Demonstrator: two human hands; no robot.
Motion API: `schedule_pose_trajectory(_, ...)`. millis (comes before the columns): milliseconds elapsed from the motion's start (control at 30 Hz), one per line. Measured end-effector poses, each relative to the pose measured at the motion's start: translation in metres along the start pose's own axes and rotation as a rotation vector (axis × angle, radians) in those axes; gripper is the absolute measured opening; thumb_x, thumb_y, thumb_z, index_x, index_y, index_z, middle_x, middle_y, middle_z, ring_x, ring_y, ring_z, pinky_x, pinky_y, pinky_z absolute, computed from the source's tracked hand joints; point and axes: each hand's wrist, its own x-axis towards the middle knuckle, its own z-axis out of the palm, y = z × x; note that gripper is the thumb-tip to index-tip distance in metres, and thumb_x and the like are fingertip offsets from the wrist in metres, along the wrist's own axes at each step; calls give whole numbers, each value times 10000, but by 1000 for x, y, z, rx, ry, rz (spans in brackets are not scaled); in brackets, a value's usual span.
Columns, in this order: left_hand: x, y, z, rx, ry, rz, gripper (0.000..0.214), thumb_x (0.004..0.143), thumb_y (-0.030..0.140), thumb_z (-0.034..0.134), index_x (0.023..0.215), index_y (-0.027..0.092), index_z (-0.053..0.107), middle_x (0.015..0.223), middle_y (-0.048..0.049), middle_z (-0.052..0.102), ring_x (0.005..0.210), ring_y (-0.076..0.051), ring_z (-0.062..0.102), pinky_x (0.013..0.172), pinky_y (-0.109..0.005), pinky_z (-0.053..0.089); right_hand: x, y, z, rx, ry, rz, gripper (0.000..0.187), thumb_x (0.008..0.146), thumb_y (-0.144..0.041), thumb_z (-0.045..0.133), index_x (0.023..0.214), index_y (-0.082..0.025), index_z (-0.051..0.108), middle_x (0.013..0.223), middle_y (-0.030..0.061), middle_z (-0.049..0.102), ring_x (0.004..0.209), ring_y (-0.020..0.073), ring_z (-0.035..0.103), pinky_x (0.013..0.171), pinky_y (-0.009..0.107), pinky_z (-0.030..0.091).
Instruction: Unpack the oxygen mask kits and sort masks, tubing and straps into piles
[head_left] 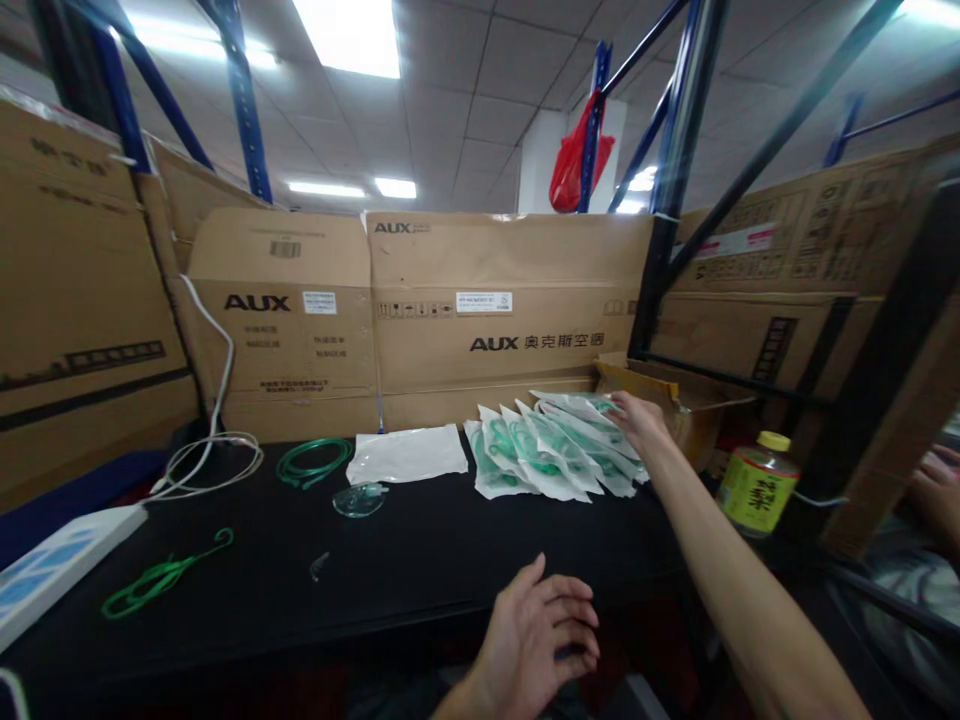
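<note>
A row of overlapping white packets with green tubing inside (540,450) lies on the black table. My right hand (639,418) reaches to the back right of this row, its fingers closed at the edge of the rearmost packet (577,405). Low in front of the table edge, my left hand (536,625) is held open with slightly curled fingers and nothing in it. Left of the row lies a flat white pouch (409,455). Beside that are a coil of green tubing (313,462) and a clear oxygen-mask-like piece (360,500).
Cardboard boxes (510,260) wall the back of the black table (420,570). A bottle with a yellow cap (759,485) stands at right by an open carton (694,405). Green cord (161,580), a white cable (225,350) and a power strip (64,565) lie left. Another person's hand (937,490) shows far right.
</note>
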Motion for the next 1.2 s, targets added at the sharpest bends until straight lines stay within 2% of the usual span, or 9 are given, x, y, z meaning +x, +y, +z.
schedule_pose_trajectory(167, 2, 21, 14, 39, 61, 159, 472, 1015, 418, 438, 963, 63, 744, 912, -131, 747, 780, -187, 721, 731, -260, 523, -11, -21, 7, 298, -106, -68, 145, 910, -233, 686, 806, -147, 632, 808, -17, 647, 685, 104, 617, 627, 236, 546)
schedule_pose_trajectory(333, 16, 71, 47, 106, 72, 450, 399, 992, 401, 538, 1183, 76, 670, 1261, -195, 695, 1141, -251, 681, 979, -311, 530, -62, -47, 11, 481, -303, -184, 117, 709, -252, 783, 688, -210, 676, 894, -13, 707, 889, 143, 652, 784, 239, 556)
schedule_pose_trajectory(500, 41, 121, 63, 126, 170, 608, 530, 928, 545, 595, 1249, 123, 610, 1199, -192, 704, 1024, -283, 714, 848, -397, 604, -134, -36, 20, 516, -527, -182, 115, 752, -321, 769, 726, -215, 732, 1165, 46, 732, 1157, 236, 628, 953, 317, 528)
schedule_pose_trajectory(600, 49, 133, 55, 163, 225, 671, 487, 907, 553, 610, 1184, 155, 656, 1087, -135, 736, 868, -237, 721, 706, -330, 599, -165, -17, 24, 574, -565, -106, 147, 773, -349, 733, 721, -212, 725, 1208, 55, 728, 1185, 280, 629, 990, 386, 529)
schedule_pose_trajectory(667, 50, 134, 47, 196, 268, 722, 453, 894, 534, 632, 1145, 160, 673, 1070, -115, 741, 839, -218, 712, 659, -292, 578, -176, -4, 27, 656, -472, -12, 199, 794, -391, 690, 716, -210, 716, 1170, 62, 742, 1169, 289, 643, 971, 413, 551)
schedule_pose_trajectory(800, 48, 133, 32, 294, 303, 811, 500, 868, 566, 654, 1152, 155, 676, 1117, -127, 744, 917, -240, 718, 704, -295, 575, -186, 23, 32, 708, -249, 85, 133, 758, -333, 774, 792, -216, 720, 1001, 29, 769, 1081, 239, 684, 929, 365, 583)
schedule_pose_trajectory(900, 48, 133, 25, 380, 313, 862, 577, 879, 632, 603, 1199, 156, 665, 1137, -137, 751, 973, -267, 724, 769, -327, 581, -193, 39, 37, 713, -199, 130, 227, 705, -282, 864, 876, -218, 729, 945, 8, 773, 999, 186, 706, 908, 290, 585)
schedule_pose_trajectory(1067, 50, 138, 10, 542, 347, 916, 687, 949, 708, 385, 1221, 146, 672, 1123, -140, 763, 1055, -289, 710, 894, -374, 560, -202, 50, 42, 730, -340, 254, 220, 751, -336, 848, 911, -218, 752, 1027, 45, 789, 1012, 220, 719, 876, 336, 618)
schedule_pose_trajectory(1200, 45, 145, -3, 686, 389, 935, 661, 961, 690, 372, 1145, 156, 717, 1112, -119, 770, 1143, -293, 673, 1013, -371, 493, -201, 47, 45, 740, -493, 354, 204, 759, -352, 835, 913, -248, 753, 1042, 42, 794, 1033, 259, 722, 900, 415, 616)
